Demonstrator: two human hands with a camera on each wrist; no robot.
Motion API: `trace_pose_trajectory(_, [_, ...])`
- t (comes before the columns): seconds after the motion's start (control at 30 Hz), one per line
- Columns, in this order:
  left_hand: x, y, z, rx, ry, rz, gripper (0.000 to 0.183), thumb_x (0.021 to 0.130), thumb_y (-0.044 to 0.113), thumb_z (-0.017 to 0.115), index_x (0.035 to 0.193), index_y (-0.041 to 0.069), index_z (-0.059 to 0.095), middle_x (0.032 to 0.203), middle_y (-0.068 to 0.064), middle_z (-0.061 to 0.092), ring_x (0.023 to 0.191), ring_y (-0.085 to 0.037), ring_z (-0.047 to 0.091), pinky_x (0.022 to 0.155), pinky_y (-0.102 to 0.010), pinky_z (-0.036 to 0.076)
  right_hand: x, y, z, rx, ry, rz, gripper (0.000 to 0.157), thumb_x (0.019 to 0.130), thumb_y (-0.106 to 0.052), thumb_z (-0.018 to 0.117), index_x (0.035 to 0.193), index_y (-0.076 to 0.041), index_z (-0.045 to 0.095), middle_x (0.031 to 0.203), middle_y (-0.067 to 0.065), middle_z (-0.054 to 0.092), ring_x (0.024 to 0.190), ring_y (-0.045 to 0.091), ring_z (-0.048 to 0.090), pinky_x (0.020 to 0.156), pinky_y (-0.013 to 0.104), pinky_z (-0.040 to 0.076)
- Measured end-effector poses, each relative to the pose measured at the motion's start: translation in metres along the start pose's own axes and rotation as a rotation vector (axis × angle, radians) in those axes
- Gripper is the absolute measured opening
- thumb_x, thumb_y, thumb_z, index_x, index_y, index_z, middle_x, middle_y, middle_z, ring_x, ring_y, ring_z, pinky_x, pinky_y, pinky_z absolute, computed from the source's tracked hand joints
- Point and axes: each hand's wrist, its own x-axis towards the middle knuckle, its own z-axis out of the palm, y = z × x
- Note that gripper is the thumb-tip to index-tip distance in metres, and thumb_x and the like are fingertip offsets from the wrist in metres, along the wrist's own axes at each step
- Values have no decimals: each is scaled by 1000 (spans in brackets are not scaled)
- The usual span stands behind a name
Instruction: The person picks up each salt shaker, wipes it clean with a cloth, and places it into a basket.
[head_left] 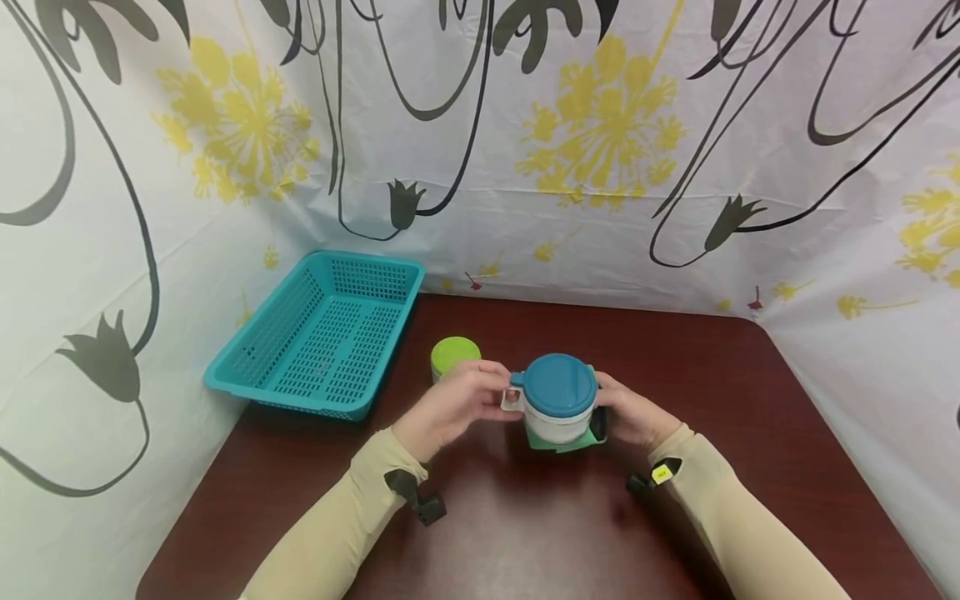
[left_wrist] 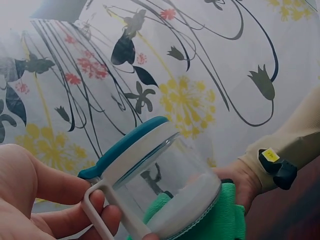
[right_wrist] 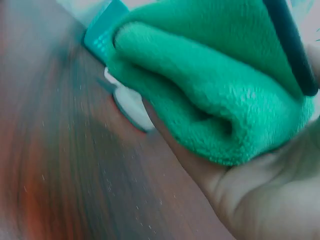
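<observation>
A clear jar (left_wrist: 170,185) with a blue lid (head_left: 560,385) and a white side handle (left_wrist: 100,207) is held above the table, tilted in the left wrist view. My left hand (head_left: 459,406) grips the handle, its fingers curled through and around it. On the jar's other side, my right hand (head_left: 633,412) holds a folded green cloth (right_wrist: 200,95) with a dark edge. The cloth lies against the jar's lower side and base. Part of the right hand is hidden behind jar and cloth. Close behind the left hand stands another container with a lime-green lid (head_left: 454,353).
A turquoise perforated basket (head_left: 300,402) sits at the table's back left. The dark red-brown table (head_left: 495,517) meets a flower-printed white sheet (head_left: 480,242) at the back, with more sheet along the sides. A blurred whitish thing (right_wrist: 132,107) shows below the cloth in the right wrist view.
</observation>
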Motion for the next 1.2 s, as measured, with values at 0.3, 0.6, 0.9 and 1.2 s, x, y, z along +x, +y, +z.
trace_pose_trajectory(0.3, [-2, 4, 3, 21, 70, 63, 10, 91, 5, 61, 85, 1, 67, 86, -12, 61, 84, -29, 62, 88, -55, 54, -9, -4, 9, 175, 159, -19, 32, 96, 7, 39, 119, -2, 60, 116, 12, 63, 105, 24, 62, 90, 39, 53])
trace_pose_trajectory(0.6, [-1, 4, 7, 42, 79, 58, 12, 92, 3, 59, 84, -1, 67, 84, -13, 61, 81, -29, 62, 87, -56, 54, -17, -11, 14, 222, 309, 10, 26, 101, -1, 36, 116, -3, 57, 115, 10, 60, 104, 23, 62, 90, 39, 54])
trace_pose_trajectory(0.9, [1, 2, 7, 35, 141, 62, 11, 90, 4, 59, 81, 2, 66, 80, -12, 60, 75, -29, 62, 87, -55, 54, -21, -7, 19, 227, 329, 56, 25, 100, -1, 39, 120, -4, 54, 116, 11, 62, 103, 24, 64, 89, 40, 54])
trace_pose_trajectory(1.2, [1, 3, 7, 40, 208, 65, 13, 92, 3, 57, 82, 3, 66, 81, -11, 60, 74, -28, 62, 86, -53, 55, -26, 6, 31, 219, 216, 71, 33, 98, 2, 35, 123, -3, 56, 118, 11, 64, 104, 23, 65, 90, 39, 54])
